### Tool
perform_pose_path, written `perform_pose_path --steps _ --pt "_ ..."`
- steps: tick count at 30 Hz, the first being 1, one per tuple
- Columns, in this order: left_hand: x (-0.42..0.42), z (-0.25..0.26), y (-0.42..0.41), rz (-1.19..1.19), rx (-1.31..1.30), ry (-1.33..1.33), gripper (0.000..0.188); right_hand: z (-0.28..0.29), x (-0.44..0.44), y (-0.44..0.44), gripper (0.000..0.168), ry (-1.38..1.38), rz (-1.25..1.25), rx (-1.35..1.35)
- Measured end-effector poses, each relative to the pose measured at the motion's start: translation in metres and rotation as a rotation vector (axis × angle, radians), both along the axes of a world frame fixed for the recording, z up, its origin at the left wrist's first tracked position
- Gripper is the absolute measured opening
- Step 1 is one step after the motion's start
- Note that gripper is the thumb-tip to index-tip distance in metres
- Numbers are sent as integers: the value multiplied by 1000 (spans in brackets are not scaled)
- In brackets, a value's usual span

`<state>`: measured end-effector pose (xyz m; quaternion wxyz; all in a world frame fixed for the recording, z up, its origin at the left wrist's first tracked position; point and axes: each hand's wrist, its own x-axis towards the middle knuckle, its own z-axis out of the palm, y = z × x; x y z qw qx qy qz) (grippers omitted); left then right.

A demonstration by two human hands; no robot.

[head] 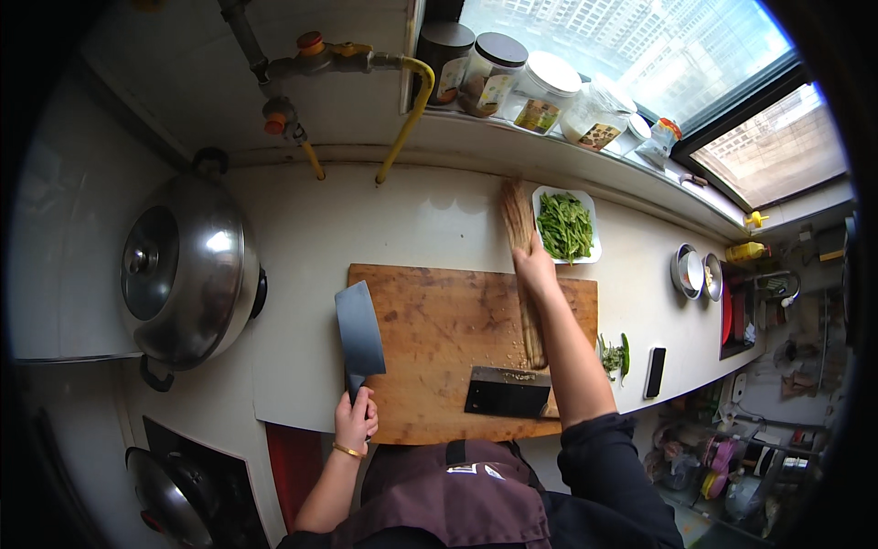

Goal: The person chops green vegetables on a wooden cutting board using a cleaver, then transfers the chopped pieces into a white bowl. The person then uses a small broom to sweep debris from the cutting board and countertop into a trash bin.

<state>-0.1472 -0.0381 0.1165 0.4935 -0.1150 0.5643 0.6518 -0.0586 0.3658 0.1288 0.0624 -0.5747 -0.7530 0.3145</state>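
Note:
My left hand [356,416] grips the dark handle of a broad-bladed kitchen knife [361,329], its grey blade held up over the left edge of the wooden cutting board [439,322]. In my right hand [534,269] is a straw brush [519,213]; its far end is blurred and its near end reaches down over the board. A dark cleaver [506,392] lies flat near the board's front edge, with light bits along its bright cutting edge. My right forearm partly hides its handle. Pale crumbs [504,357] are scattered behind it.
A white tray of cut green vegetables [565,226] stands beside the brush. Right of the board lie a green chili [625,357], trimmings and a phone [655,372]. Metal bowls [686,271] are farther right. A large lidded wok [192,261] stands left; jars [490,74] line the windowsill.

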Motion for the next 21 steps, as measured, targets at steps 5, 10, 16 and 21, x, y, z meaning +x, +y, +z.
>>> perform_pose_path --steps 5,10,16,21 --pt "-1 1 2 -27 9 -26 23 -25 -5 43 62 -176 69 -106" --pt "-3 -1 0 -19 18 -51 24 -3 16 -17 63 -208 234 -97" --pt "-5 -4 -1 -19 15 -62 24 40 35 -38 64 -170 295 -56" --pt "-9 0 -4 -15 22 -47 23 20 8 15 65 -164 186 20"
